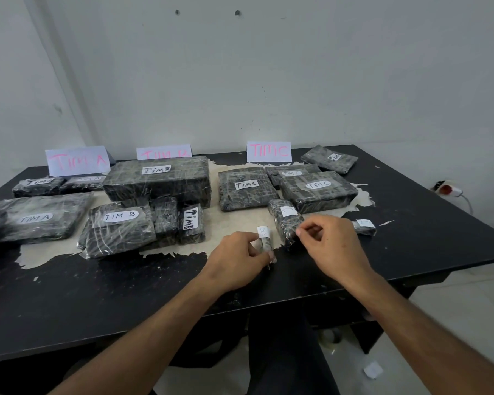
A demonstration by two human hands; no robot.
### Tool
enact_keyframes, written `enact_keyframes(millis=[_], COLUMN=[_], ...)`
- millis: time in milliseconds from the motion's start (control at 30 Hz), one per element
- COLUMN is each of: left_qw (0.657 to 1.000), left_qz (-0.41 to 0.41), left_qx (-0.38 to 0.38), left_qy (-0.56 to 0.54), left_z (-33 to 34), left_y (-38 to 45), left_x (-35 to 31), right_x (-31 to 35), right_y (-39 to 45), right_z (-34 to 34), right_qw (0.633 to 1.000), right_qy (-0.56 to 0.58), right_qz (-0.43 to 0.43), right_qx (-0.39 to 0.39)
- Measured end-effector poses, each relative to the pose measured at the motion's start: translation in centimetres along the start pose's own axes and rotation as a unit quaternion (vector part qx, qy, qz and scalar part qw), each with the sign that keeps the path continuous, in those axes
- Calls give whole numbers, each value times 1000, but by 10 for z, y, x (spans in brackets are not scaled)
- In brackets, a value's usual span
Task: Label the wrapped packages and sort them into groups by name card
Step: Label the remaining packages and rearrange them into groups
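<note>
- The left hand (pixel 241 256) pinches a small wrapped package (pixel 265 243) upright just above the desk (pixel 97 295); its white label shows a "B".
- The right hand (pixel 330 243) has thumb and forefinger closed together near the package; they seem to hold a bit of clear tape or film, but it is too small to tell for sure.
- 3 name cards stand at the back: TIM A (pixel 77 161), a half-hidden TIM B card (pixel 163 151) and TIM C (pixel 269 151), each with labelled packages in front.
- A narrow package with a "C" label (pixel 286 220) lies just beyond the hands, and another small "C" piece (pixel 364 226) lies to the right, apart from the pile.
- The step in hand looks like finishing the "B" label. To do it well, keep the label flat and facing up, press any tape over its edges without creasing the letter, and steady the package with the left hand meanwhile.
- After that, it belongs with the TIM B packages (pixel 120 226) to the left, set down label upward so it reads at a glance, not on the nearer C side.
</note>
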State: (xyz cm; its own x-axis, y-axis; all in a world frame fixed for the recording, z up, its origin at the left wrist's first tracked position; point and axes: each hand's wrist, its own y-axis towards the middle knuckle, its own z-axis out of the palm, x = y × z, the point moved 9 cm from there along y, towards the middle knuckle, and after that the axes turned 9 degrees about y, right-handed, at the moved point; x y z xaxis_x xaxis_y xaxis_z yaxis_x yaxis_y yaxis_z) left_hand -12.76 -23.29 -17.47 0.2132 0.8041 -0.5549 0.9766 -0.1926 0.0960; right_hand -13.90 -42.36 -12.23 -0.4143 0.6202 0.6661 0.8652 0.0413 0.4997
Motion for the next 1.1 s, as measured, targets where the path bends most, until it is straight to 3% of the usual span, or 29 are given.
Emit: enact_keyframes(millis=[133, 333, 500, 633, 867, 1100], left_qw=[1000, 1000, 996, 996, 999, 997], left_qz=[-1, 8, 25, 31, -5, -16], left_qx=[-6, 18, 80, 82, -39, -79], left_qy=[2, 18, -37, -31, 25, -14], left_z=[2, 4, 6, 0, -45, -71], left_y=[4, 2, -4, -12, -40, -67], left_x=[-5, -10, -9, 0, 50, 91], right_x=[2, 23, 28, 31, 55, 94], right_y=[-4, -14, -17, -19, -23, -31], right_z=[5, 45, 60, 69, 105, 149], right_qw=[1000, 992, 991, 990, 986, 979], right_qy=[25, -18, -25, -19, 49, 82], right_qz=[-8, -27, -15, -2, 18, 17], right_qx=[14, 119, 134, 142, 161, 184])
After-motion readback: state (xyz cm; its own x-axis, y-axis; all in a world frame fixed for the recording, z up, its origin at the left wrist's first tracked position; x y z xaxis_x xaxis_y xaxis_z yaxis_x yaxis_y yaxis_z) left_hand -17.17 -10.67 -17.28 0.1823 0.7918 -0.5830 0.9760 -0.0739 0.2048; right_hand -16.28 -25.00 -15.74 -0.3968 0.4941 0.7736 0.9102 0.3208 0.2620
